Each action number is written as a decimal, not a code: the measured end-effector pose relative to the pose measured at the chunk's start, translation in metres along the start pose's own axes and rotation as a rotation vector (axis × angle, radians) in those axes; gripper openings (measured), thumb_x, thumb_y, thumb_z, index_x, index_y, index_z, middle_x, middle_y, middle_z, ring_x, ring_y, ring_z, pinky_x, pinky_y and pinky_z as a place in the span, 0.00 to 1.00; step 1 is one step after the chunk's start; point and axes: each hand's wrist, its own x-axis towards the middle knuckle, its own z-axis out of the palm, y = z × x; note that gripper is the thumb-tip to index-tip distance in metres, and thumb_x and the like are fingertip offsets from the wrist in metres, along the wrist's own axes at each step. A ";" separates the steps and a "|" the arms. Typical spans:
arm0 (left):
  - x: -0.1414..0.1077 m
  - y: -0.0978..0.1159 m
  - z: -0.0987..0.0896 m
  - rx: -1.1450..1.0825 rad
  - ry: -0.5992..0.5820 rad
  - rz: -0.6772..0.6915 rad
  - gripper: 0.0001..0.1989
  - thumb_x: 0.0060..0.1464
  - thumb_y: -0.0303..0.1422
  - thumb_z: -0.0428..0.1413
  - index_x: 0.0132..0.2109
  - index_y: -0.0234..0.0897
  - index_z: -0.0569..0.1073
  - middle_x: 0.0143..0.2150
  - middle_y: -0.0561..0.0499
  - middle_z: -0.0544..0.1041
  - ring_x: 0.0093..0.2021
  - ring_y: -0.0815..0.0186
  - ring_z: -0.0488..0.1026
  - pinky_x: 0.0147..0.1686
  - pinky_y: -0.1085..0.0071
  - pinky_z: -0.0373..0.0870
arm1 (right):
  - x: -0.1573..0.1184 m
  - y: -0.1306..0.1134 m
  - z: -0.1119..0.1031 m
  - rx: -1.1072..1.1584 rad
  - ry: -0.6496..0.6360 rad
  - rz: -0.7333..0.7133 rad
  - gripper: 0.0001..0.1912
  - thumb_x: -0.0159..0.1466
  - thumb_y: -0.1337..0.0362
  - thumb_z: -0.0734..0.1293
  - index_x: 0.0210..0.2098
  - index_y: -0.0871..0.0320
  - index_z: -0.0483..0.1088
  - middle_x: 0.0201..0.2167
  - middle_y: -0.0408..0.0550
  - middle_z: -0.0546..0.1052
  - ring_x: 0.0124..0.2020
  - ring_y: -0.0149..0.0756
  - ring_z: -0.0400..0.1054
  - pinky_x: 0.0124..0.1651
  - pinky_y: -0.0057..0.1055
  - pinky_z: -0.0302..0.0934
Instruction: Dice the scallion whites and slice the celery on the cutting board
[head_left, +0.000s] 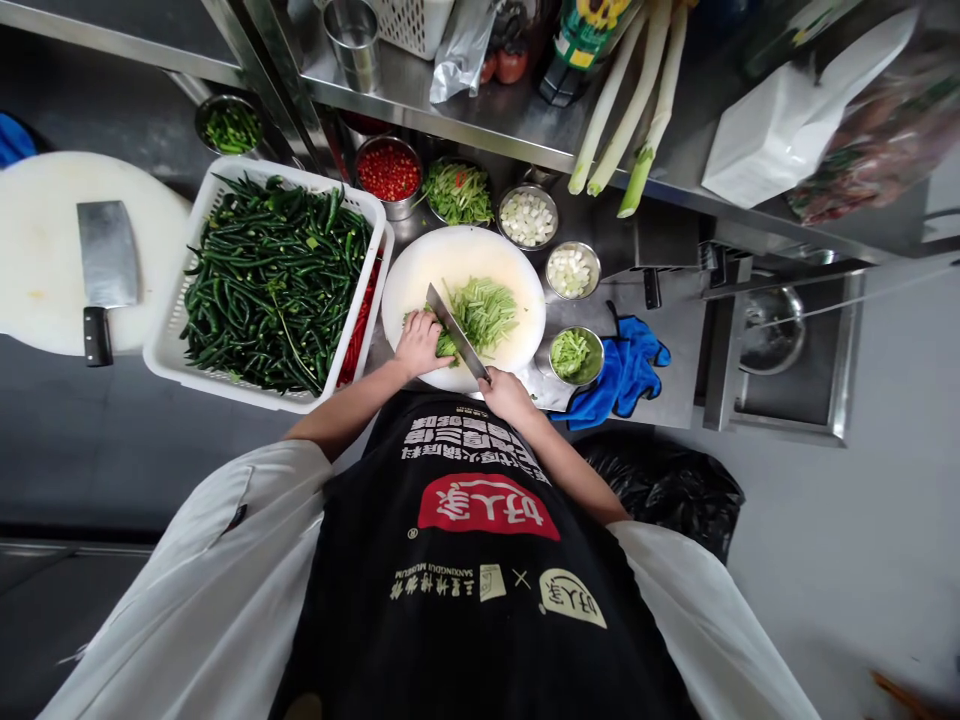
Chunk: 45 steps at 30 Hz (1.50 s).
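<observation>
My right hand [510, 396] is closed round the handle of a kitchen knife [459, 335], whose blade lies slantwise across a round white cutting board [405, 270]. Under my left hand [420, 342], at the board's left front, green stalks are pressed down beside the blade, with the fingers bent over them. To the right of the blade spreads a pile of cut pale green strips [486, 312], which look like celery. How much of the stalks sits beneath my left palm is hidden.
Left stands a white basket [172, 330] of green chilies, then another board [37, 230] with a cleaver [107, 265]. Bowls of chopped red chilies [388, 172] and white pieces [528, 218] ring the board. Blue gloves [626, 370] lie right. A steel shelf [450, 118] overhangs the back.
</observation>
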 end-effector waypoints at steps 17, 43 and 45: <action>0.000 -0.007 0.022 0.015 -0.031 -0.062 0.41 0.51 0.43 0.67 0.67 0.28 0.68 0.73 0.26 0.63 0.73 0.34 0.59 0.74 0.40 0.51 | 0.074 -0.040 0.014 0.051 -0.008 0.005 0.19 0.77 0.63 0.59 0.57 0.65 0.77 0.54 0.64 0.82 0.56 0.49 0.78 0.57 0.33 0.67; 0.107 -0.030 -0.046 -0.446 0.395 -0.527 0.32 0.56 0.27 0.60 0.67 0.36 0.64 0.58 0.39 0.80 0.55 0.58 0.82 0.59 0.60 0.80 | 0.034 0.105 -0.001 0.788 0.220 0.117 0.12 0.70 0.55 0.64 0.36 0.55 0.72 0.20 0.41 0.73 0.21 0.38 0.70 0.29 0.30 0.62; 0.168 -0.035 -0.064 -0.467 0.426 -0.475 0.33 0.55 0.28 0.61 0.67 0.36 0.64 0.58 0.39 0.80 0.55 0.56 0.82 0.60 0.59 0.79 | 0.035 0.125 0.000 0.789 0.258 0.180 0.12 0.70 0.55 0.63 0.35 0.54 0.70 0.20 0.42 0.73 0.21 0.39 0.71 0.29 0.30 0.61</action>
